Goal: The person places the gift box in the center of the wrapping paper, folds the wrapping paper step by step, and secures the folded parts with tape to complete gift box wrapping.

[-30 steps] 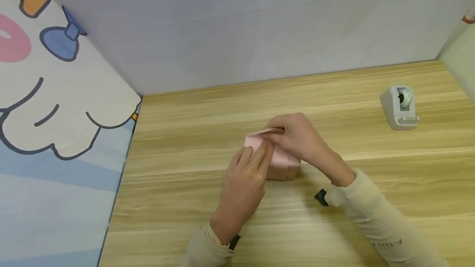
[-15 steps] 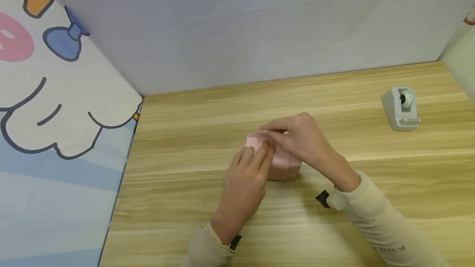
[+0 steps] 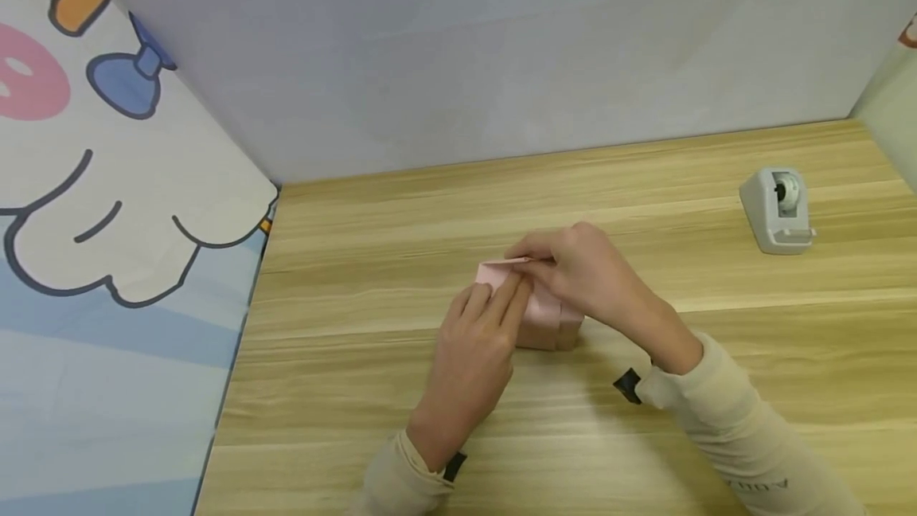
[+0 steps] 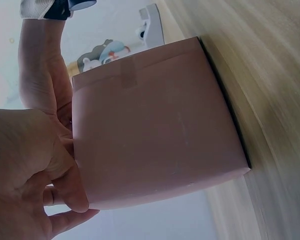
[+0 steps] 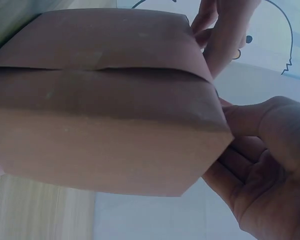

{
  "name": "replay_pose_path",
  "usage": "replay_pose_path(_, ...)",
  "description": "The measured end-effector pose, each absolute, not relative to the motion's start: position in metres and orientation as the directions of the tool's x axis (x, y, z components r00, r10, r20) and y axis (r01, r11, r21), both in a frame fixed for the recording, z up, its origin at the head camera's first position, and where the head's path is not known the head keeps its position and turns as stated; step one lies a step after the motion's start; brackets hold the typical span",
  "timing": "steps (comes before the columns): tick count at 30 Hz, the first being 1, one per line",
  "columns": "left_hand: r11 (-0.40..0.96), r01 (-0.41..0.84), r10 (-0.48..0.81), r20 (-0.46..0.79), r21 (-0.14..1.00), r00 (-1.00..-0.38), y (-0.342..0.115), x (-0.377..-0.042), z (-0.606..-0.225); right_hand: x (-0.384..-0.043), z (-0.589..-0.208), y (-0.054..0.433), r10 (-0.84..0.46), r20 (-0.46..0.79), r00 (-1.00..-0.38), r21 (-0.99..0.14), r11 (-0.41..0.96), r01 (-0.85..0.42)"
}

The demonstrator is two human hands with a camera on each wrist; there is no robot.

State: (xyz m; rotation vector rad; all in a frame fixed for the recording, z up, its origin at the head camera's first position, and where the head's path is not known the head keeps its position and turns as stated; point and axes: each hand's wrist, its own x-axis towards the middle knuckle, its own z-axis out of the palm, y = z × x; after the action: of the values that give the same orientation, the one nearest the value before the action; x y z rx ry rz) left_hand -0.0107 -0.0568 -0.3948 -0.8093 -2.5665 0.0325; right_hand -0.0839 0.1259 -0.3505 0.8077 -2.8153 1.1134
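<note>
A: So, how far along is the wrapping?

B: Well along, I'd judge. A small box wrapped in pink paper (image 3: pixel 548 317) sits mid-desk (image 3: pixel 401 388); its long seam is already taped, as the left wrist view shows.

A: And the hands?

B: The left hand (image 3: pixel 473 349) presses straight fingers on the box's far end. The right hand (image 3: pixel 583 273) pinches an end flap of the paper there. That end looks unsealed.

A: Any tape nearby?

B: A grey tape dispenser (image 3: pixel 777 209) stands well apart, to the right.
</note>
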Motion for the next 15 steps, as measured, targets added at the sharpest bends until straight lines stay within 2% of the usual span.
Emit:
replay_pose_path(11, 0.823, 0.549, 0.557, 0.403, -0.147, -0.726, -0.058, -0.009, -0.399, -0.076, -0.354, 0.129, -0.501, 0.245, -0.83, -0.613, 0.582, -0.533)
replay_pose_path(15, 0.821, 0.555, 0.557, 0.393, -0.132, -0.731, -0.06, -0.009, -0.4, -0.073, -0.356, 0.131, -0.486, 0.266, -0.833, -0.64, 0.557, -0.529)
